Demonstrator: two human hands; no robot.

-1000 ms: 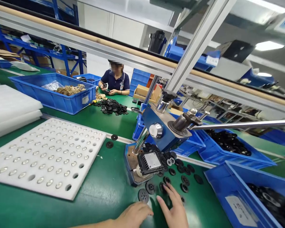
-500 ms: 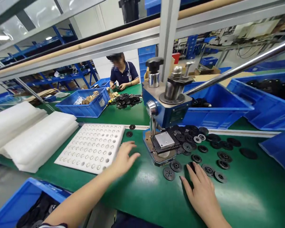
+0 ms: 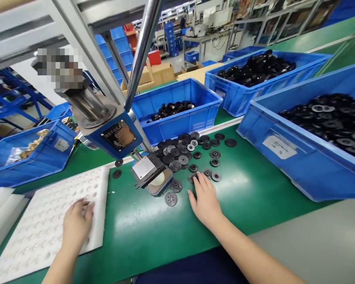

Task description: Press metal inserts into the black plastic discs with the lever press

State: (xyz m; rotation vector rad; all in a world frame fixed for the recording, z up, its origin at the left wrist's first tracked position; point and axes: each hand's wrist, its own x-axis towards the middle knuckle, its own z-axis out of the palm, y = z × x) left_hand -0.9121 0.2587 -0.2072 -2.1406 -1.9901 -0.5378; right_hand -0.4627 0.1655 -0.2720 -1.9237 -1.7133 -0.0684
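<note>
My left hand point(image 3: 76, 224) is over the white foam tray point(image 3: 102, 228), its thumb and fingers curled together at the tray's right part. Whatever the fingertips hold is too small to make out. Rows of small round pieces sit in the tray's holes, blurred. My right hand point(image 3: 206, 200) has its fingers stretched out and thumb apart, fingertips touching a black disc point(image 3: 191, 178) partly hidden beneath them. Loose ribbed black discs point(image 3: 170, 198) lie to its left, others beyond it. Between my hands stands a blue hand press point(image 3: 118, 136), with a silver block point(image 3: 144, 167) at its base.
Blue bins of black parts point(image 3: 180, 124) stand behind the press and at the right point(image 3: 307, 169). A blue bin with brass-coloured parts point(image 3: 26, 165) is at the left. The press's long steel lever point(image 3: 143, 47) slants upward over the bench point(image 3: 136, 236).
My left hand has moved left from beside the press onto the foam tray, and its fingers have curled. The view has turned right. My right hand stays among the discs.
</note>
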